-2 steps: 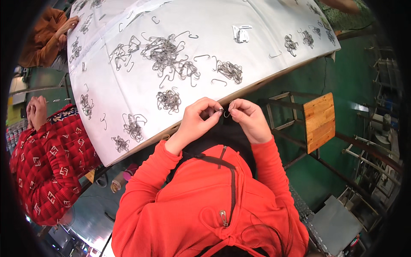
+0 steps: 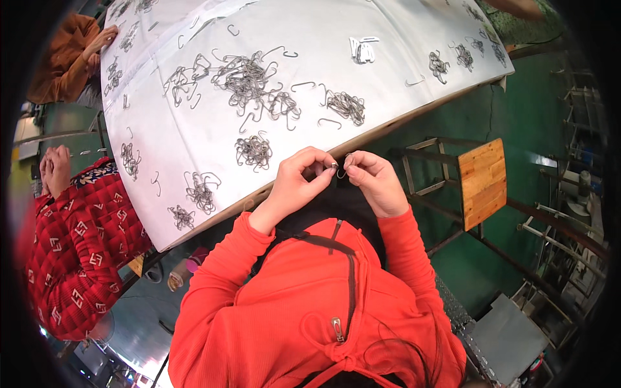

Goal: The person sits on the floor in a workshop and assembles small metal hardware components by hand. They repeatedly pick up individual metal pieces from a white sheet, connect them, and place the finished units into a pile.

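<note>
Just off the table's near edge, my left hand [image 2: 299,180] and my right hand [image 2: 378,185] face each other, almost touching. A small bent metal wire hook [image 2: 341,173] spans the gap between their fingertips. Thumb and forefinger of the left hand pinch a dark metal end, which looks like part of the same hook, though the fingers partly cover it. The right thumb and forefinger close on the hook's other side. Nearest to my hands on the white-covered table [image 2: 301,139] lie a round pile of wire hooks [image 2: 253,152] and a longer pile [image 2: 345,107].
A large heap of hooks [image 2: 242,81] spreads over the table's middle. White slips [image 2: 363,50] lie beyond. A person in patterned red [image 2: 84,246] sits at left; another in orange [image 2: 68,61] is farther back. A wooden-topped stool [image 2: 482,184] stands at right.
My right hand has shifted very slightly left, towards my left hand. Both hands keep their pinch on the hook.
</note>
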